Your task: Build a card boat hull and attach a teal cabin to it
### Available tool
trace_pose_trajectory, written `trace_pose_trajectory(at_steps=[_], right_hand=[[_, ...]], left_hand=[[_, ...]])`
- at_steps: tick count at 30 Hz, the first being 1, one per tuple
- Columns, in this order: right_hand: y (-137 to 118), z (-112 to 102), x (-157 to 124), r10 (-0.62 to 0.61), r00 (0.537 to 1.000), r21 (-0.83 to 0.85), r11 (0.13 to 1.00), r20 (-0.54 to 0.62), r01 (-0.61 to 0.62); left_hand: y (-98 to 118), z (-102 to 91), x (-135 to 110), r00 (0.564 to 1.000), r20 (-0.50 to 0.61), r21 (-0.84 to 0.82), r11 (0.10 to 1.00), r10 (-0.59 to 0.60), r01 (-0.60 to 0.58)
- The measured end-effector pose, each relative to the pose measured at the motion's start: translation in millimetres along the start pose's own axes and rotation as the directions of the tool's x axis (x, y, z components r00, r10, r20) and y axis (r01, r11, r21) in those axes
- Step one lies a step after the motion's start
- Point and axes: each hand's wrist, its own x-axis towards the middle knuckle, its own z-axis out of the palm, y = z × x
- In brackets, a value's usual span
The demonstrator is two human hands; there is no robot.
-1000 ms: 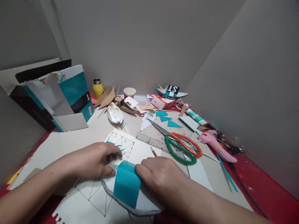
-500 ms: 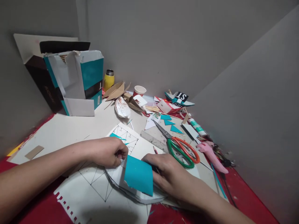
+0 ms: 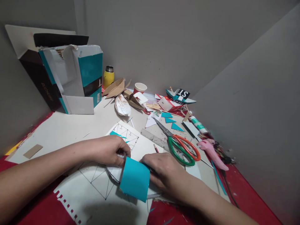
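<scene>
A curved piece of teal cardboard (image 3: 135, 179) is held up between my hands, coloured side toward me. My left hand (image 3: 111, 151) pinches at its upper left edge with thumb and fingers. From the other side, my right hand (image 3: 165, 168) is closed around the right edge, its fingertips partly hidden. Under the card lies a layered white piece (image 3: 114, 173), mostly covered. Below that are sheets of paper with drawn lines (image 3: 98, 184). Beyond my right hand, large scissors (image 3: 169, 135) rest across a clear ruler (image 3: 152, 137).
Small teal cut pieces (image 3: 167, 115) lie past the scissors. A cut-up teal box (image 3: 91, 70) stands at the back left, near a yellow bottle (image 3: 108, 76) and a paper cup (image 3: 140, 87). On the right are a glue bottle (image 3: 198, 124) and a pink glue gun (image 3: 214, 153).
The teal cardboard has shifted slightly down and left, its face turned more toward me. My left fingers have moved in against its edge. My view has tilted slightly.
</scene>
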Motion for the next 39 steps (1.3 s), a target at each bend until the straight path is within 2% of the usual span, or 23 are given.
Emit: trace_pose_trajectory(at_steps=[3,6,8,12,15,17,19,20,21,23,25,27,29,31,33,39], right_hand=[[-0.5,1.2,0.4,-0.004,1.0,-0.06,0.998,-0.007,0.004],[-6.6,-10.2,-1.9,0.032,0.998,-0.057,0.998,0.048,-0.029],[-12.9,-23.3,-6.2,0.089,0.993,-0.003,0.996,0.071,-0.089],[-24.3,-46.8,-13.8,0.265,0.964,0.12,0.956,0.033,-0.267],[-28.4,-52.5,-15.1,0.321,0.922,0.301,0.876,0.217,-0.376],[-29.6,-47.7,-17.2,0.36,0.864,0.468,0.731,0.352,-0.496],[-30.9,-35.7,-21.5,0.428,0.803,0.648,0.481,0.414,-0.59],[-31.9,-27.6,-23.9,0.464,0.783,0.731,0.342,0.415,-0.59],[-33.1,-18.8,-26.1,0.504,0.771,0.808,0.215,0.389,-0.548],[-36.4,-2.2,-28.5,0.57,0.745,0.899,0.022,0.348,-0.438],[-40.6,8.7,-27.5,0.606,0.717,0.929,-0.106,0.343,-0.355],[-45.0,11.8,-24.4,0.628,0.693,0.932,-0.177,0.354,-0.316],[-48.9,9.2,-20.8,0.631,0.678,0.925,-0.22,0.377,-0.309],[-51.8,5.5,-17.7,0.604,0.685,0.913,-0.248,0.407,-0.324],[-53.3,4.4,-15.4,0.588,0.694,0.909,-0.234,0.415,-0.345],[-54.2,18.8,-11.8,0.694,0.67,0.927,0.011,0.263,-0.375]], left_hand=[[-3.2,5.3,2.2,0.998,-0.047,-0.005,0.999,0.046,-0.046],[-3.8,6.6,3.1,0.996,-0.051,0.007,0.998,0.07,-0.07],[-3.1,6.3,3.2,0.996,-0.041,0.008,0.996,0.084,-0.084],[-2.5,5.5,3.3,0.995,-0.042,0.008,0.996,0.086,-0.085],[-2.0,4.6,3.3,0.995,-0.042,0.02,0.996,0.093,-0.092],[-1.2,3.7,3.3,0.995,-0.027,0.024,0.995,0.093,-0.092],[-0.4,2.9,3.4,0.995,-0.018,0.031,0.995,0.095,-0.094],[-0.2,2.7,3.3,0.995,-0.016,0.035,0.994,0.102,-0.102],[-0.1,2.6,3.3,0.994,-0.017,0.038,0.993,0.112,-0.111],[-0.5,2.9,3.0,0.991,-0.024,0.042,0.991,0.129,-0.128],[-1.4,3.8,2.6,0.99,-0.032,0.048,0.99,0.136,-0.134],[-2.7,4.7,2.1,0.99,-0.043,0.057,0.989,0.137,-0.135],[-4.1,5.4,1.9,0.989,-0.05,0.065,0.989,0.139,-0.136],[-5.5,5.9,2.0,0.988,-0.052,0.073,0.988,0.144,-0.14],[-6.7,6.0,2.5,0.987,-0.05,0.079,0.986,0.15,-0.146],[-7.6,6.5,3.6,0.986,-0.039,0.084,0.984,0.164,-0.16]])
